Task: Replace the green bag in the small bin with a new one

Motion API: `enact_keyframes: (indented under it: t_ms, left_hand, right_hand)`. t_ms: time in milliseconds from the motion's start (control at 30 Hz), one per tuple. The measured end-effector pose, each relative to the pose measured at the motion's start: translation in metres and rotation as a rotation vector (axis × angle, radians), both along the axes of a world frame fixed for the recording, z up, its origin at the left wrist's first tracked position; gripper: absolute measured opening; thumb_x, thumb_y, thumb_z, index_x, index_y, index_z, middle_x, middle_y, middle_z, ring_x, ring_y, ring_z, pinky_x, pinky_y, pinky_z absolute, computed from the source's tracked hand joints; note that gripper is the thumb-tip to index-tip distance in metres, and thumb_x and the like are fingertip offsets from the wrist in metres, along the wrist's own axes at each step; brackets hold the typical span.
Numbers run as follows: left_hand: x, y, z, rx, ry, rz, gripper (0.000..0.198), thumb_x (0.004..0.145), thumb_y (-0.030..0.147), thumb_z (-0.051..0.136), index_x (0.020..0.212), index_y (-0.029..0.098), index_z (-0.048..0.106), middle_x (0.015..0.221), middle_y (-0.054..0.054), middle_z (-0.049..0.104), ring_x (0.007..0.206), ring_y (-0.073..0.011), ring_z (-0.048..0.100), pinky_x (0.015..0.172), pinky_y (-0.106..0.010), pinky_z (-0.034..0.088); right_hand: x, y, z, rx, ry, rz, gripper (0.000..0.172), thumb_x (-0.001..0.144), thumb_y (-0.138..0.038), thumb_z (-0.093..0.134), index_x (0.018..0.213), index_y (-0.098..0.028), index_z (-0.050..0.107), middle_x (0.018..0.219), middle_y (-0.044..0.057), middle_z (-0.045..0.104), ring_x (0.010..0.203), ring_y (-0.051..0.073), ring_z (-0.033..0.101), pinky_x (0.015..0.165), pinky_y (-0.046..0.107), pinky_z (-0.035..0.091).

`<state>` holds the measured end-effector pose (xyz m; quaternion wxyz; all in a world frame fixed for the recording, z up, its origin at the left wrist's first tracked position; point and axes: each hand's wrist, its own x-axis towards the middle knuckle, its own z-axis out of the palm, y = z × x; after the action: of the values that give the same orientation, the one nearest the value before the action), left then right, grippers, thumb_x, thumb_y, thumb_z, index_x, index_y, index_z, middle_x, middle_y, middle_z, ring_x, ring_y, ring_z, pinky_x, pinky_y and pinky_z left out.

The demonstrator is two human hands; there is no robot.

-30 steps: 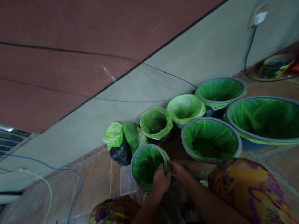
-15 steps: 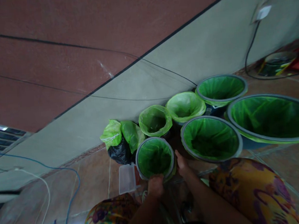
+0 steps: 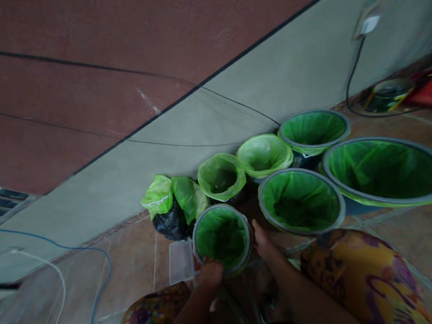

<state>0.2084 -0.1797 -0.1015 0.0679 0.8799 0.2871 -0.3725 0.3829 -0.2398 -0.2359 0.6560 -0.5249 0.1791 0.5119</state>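
A small round trash bin with a grey rim and a green plastic liner stands between my hands, its mouth facing me. My left hand is closed over the near-left part of the rim, its fingertips inside the liner. Along the bin's right side, my right hand lies with fingers stretched out; whether it presses the bin I cannot tell. A larger lined bin is just right of that hand. A bin with a loose light-green bag over its edge stands behind the small one.
More green-lined bins line the wall to the right. Tied green and black bags sit at the left, near a clear plastic container. A blue cable crosses the tiled floor. My patterned clothing covers both knees.
My left hand has slid left along the rim of the small bin. The bin has turned and shifted slightly towards me. My right hand stays by its side.
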Motion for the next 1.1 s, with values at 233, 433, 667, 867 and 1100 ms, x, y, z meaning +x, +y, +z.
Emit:
enact_keyframes:
  t_ms: [233, 433, 667, 867, 1100]
  left_hand:
    - [0.01, -0.019, -0.004, -0.04, -0.225, 0.235, 0.061, 0.078, 0.029, 0.049, 0.138, 0.019, 0.041, 0.142, -0.012, 0.048, 0.128, -0.0285, 0.043, 0.108, -0.046, 0.029]
    - [0.059, -0.043, -0.024, -0.107, -0.333, 0.282, 0.043, 0.085, 0.025, 0.036, 0.121, 0.018, 0.057, 0.12, -0.011, 0.064, 0.111, -0.0225, 0.057, 0.099, -0.035, 0.038]
    - [0.033, -0.031, -0.031, -0.096, -0.176, 0.073, 0.033, 0.083, 0.023, 0.039, 0.103, 0.014, 0.064, 0.103, -0.013, 0.069, 0.102, -0.0249, 0.061, 0.101, -0.042, 0.036]
    - [-0.004, -0.02, -0.042, -0.063, -0.129, -0.021, 0.032, 0.086, 0.013, 0.035, 0.1, 0.016, 0.064, 0.1, -0.01, 0.07, 0.099, -0.0196, 0.062, 0.107, -0.042, 0.033]
    - [-0.02, -0.011, -0.04, -0.05, -0.134, -0.116, 0.029, 0.084, 0.012, 0.04, 0.099, 0.013, 0.065, 0.099, -0.014, 0.068, 0.1, -0.0235, 0.059, 0.099, -0.045, 0.039]
  right_hand:
    - [-0.01, 0.002, 0.017, 0.176, 0.026, 0.032, 0.012, 0.066, -0.027, 0.065, 0.072, -0.017, 0.068, 0.068, 0.003, 0.074, 0.068, 0.021, 0.068, 0.059, 0.029, 0.052]
    - [-0.008, -0.001, 0.012, 0.124, -0.019, 0.021, 0.028, 0.067, -0.041, 0.065, 0.078, -0.015, 0.07, 0.073, 0.005, 0.074, 0.078, 0.023, 0.069, 0.07, 0.033, 0.054]
    - [0.012, 0.009, 0.015, 0.021, -0.12, 0.035, 0.043, 0.065, -0.057, 0.067, 0.075, -0.016, 0.071, 0.075, 0.007, 0.074, 0.086, 0.025, 0.068, 0.077, 0.034, 0.052]
    - [0.003, 0.009, 0.006, 0.178, -0.125, -0.05, 0.035, 0.046, -0.045, 0.079, 0.065, -0.017, 0.069, 0.062, 0.005, 0.072, 0.077, 0.026, 0.068, 0.074, 0.036, 0.051]
    - [0.003, 0.006, 0.003, 0.079, -0.088, 0.063, 0.029, 0.066, -0.047, 0.067, 0.069, -0.018, 0.07, 0.066, 0.007, 0.073, 0.081, 0.025, 0.069, 0.071, 0.036, 0.054]
